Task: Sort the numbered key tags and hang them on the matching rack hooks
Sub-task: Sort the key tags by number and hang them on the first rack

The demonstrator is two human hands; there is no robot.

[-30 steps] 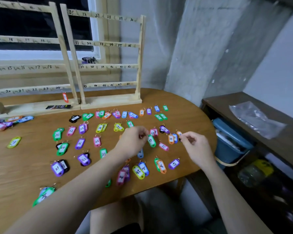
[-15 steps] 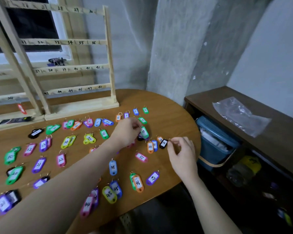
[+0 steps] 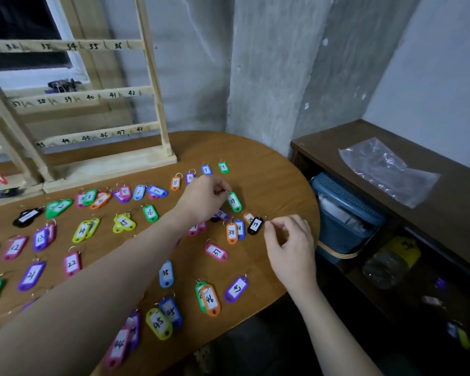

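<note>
Since the earlier frame, left hand (image 3: 205, 198) pinching green tag (image 3: 234, 202) and right hand (image 3: 289, 240) pinching black tag 39 (image 3: 255, 226) have shifted; sorting continues on bench (image 3: 277, 185), visible rack (image 3: 147, 90) hooks bare.

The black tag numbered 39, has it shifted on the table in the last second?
Yes. A second ago no black tag lay beside the blue 38 tag; now the black 39 tag sits just right of it, at the right hand's fingertips.
</note>
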